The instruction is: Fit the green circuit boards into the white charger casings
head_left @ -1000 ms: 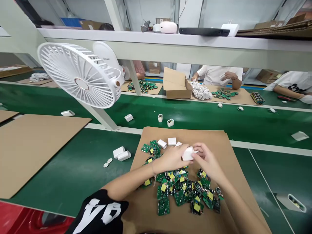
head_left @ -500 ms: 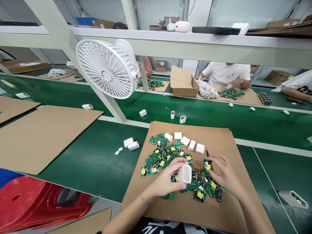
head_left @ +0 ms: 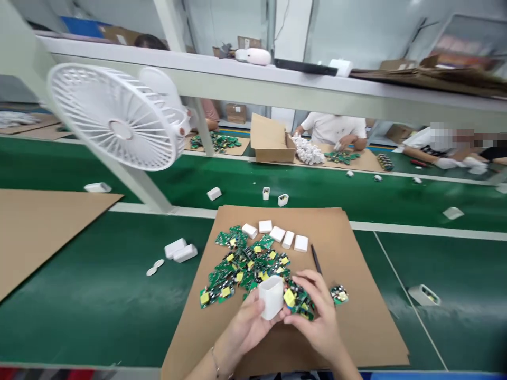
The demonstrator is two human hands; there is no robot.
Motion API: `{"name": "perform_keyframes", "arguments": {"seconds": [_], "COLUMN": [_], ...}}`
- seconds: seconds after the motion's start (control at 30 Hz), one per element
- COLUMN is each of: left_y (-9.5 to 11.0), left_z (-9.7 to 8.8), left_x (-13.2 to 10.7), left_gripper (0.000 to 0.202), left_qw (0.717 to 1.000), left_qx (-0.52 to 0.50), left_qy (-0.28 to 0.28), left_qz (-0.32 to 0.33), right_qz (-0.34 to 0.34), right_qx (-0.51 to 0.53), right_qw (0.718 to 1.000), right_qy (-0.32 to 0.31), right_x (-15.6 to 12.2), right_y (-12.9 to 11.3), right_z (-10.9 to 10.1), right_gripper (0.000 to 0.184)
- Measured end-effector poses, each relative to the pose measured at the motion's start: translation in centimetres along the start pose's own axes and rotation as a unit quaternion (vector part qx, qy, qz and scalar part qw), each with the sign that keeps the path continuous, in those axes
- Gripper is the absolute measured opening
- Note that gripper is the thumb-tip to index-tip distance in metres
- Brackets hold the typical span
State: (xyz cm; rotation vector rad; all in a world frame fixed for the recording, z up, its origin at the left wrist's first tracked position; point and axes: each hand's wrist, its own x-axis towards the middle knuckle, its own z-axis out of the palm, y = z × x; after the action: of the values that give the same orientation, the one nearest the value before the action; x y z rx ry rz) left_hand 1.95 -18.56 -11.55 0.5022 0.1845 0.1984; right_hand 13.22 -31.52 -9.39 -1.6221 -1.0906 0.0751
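In my left hand [head_left: 247,322] is a white plastic housing [head_left: 271,300], held upright with its open end up. Close beside it, my right hand [head_left: 317,311] pinches a small green circuit board [head_left: 290,297] with a yellow component. The board is outside the housing, and its lower edge blends with the boards behind. A pile of circuit boards [head_left: 245,266] spreads across the cardboard sheet [head_left: 356,338] beyond both hands. One separate circuit board [head_left: 339,294] lies right of my right hand. Several white housings [head_left: 277,234] stand in a row behind the pile.
A black pen-like tool [head_left: 316,258] lies on the cardboard. Two white housings [head_left: 185,253] and two small white caps [head_left: 155,267] sit left. A white fan [head_left: 119,126] hangs at upper left. Across the green belt [head_left: 245,182], which carries several housings, co-workers [head_left: 332,132] handle parts.
My right hand has moved left with a circuit board, next to the housing. My left hand has tipped the housing upright. The view has swung right.
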Motion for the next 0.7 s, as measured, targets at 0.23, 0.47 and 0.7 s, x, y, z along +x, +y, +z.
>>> {"name": "perform_keyframes", "arguments": {"seconds": [0.23,0.47,0.7], "left_y": [1.4,0.8,2.4], "left_z": [1.0,0.8,0.8], "left_x": [-0.1,0.7,0.3], "left_gripper": [0.054,0.056,0.023], "left_qw": [0.995,0.966,0.829], "left_qx": [0.095,0.248,0.489], "left_qy": [-0.032,-0.022,-0.023], "left_qz": [-0.006,0.068,0.27], "right_qz": [0.131,0.239,0.228], "right_qx": [0.183,0.376,0.231], "right_qw": [0.971,0.879,0.934], "right_qy": [0.079,0.17,0.15], "right_x": [-0.2,0.7,-0.7], "right_y": [0.1,0.3,-0.5], "right_z": [1.6,0.9,-1.1], "right_gripper": [0.049,0.047,0.039]}}
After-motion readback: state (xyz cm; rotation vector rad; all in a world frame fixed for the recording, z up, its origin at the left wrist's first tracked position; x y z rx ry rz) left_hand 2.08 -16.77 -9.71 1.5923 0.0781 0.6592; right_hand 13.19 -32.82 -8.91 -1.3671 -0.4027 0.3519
